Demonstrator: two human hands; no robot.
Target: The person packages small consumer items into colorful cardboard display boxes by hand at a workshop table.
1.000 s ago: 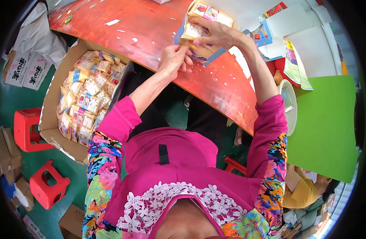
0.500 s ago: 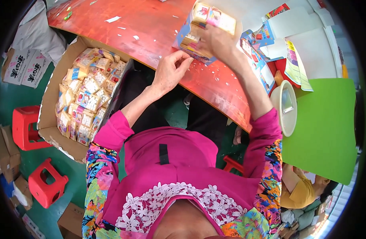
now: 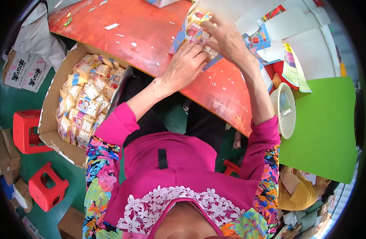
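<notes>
Red-orange counter [image 3: 143, 36], far edge: blue-edged display card [image 3: 191, 34] of small packets, held tilted. Left hand [image 3: 185, 65] pinched together on its lower packets; right hand [image 3: 226, 38] clamped over the top. Step judged: seating packets. Next move needs a steady card. Carton of packets [image 3: 85, 99] sits at left.

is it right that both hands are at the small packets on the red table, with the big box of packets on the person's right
Not quite. The head view shows the left hand and right hand at the packets on the red table, but the box is on the person's left.
</notes>
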